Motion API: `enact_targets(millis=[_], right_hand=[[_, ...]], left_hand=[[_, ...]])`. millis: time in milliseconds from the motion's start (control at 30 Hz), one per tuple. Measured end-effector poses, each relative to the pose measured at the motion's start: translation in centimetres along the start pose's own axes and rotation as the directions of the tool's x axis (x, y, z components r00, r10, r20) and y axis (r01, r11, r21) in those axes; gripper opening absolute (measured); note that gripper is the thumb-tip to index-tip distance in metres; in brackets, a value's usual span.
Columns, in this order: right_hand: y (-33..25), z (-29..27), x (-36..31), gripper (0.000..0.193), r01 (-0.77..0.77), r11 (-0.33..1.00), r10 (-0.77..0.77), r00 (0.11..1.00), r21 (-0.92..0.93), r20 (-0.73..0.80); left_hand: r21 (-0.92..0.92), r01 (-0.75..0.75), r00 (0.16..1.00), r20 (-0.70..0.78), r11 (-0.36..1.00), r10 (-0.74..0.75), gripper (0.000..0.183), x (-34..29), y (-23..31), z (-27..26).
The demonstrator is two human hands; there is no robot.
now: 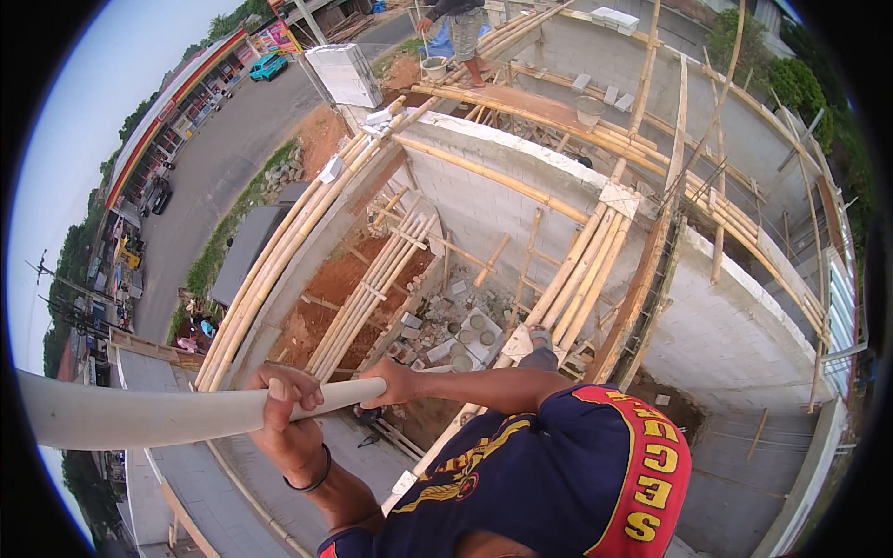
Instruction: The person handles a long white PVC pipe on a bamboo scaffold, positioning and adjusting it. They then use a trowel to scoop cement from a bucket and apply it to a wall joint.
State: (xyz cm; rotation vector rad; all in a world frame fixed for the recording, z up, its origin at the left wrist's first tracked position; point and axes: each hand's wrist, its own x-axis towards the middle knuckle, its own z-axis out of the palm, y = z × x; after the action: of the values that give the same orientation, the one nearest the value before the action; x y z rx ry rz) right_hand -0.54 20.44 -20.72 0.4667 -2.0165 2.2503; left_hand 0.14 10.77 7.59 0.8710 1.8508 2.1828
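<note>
Pale pipe (167, 414), one, smooth-faced, pole-like; its broad end looms at the left rim and it tapers away across my front, above the unfinished walls (502, 153) and the rubble (460, 339) below. Handling, as I judge it: stiff along its length, moderate in weight if hollow (the bore is out of sight), hard to crush, apt to roll or slide in a sweaty palm; the apparent bend may be the lens. Best hold: two places well apart, near the narrower part, palms around the barrel. Left hand (286, 432), one: closed about the pipe, thumb upward, knuckles over the top, forearm rising from the lower edge, black wristband (316, 470) at the wrist. Right hand (395, 381), one: grip curled at the narrower part, just beyond the left, forearm running nearly level across in front of my dark shirt (521, 456); its fingertips are partly hidden, so how tightly they press I cannot tell.
</note>
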Motion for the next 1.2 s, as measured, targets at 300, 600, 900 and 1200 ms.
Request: enact_targets(millis=[300,600,900,1200], right_hand=[[-14.0,0.7,4.3,0.020,0.090,0.972,-0.130,0.975,-0.218,-0.178],[-26.1,2.8,7.4,0.028,0.257,0.955,-0.275,0.954,-0.144,-0.119],[-27.0,-1.2,10.5,0.103,0.468,0.852,-0.458,0.883,-0.233,0.098],[-1.1,-4.9,3.3,0.104,0.115,0.959,-0.133,0.990,-0.261,-0.053]], left_hand=[[0.011,-0.050,0.997,0.068,0.999,0.049,0.121,-0.7,-9.2,-10.4],[0.431,0.150,0.986,0.003,0.890,-0.167,0.058,-7.3,-37.3,-7.7],[0.245,0.183,0.959,-0.259,0.952,-0.117,0.027,-2.2,-26.3,-4.8],[0.013,0.087,0.981,-0.178,0.996,-0.083,0.017,4.0,-13.2,-4.0]])
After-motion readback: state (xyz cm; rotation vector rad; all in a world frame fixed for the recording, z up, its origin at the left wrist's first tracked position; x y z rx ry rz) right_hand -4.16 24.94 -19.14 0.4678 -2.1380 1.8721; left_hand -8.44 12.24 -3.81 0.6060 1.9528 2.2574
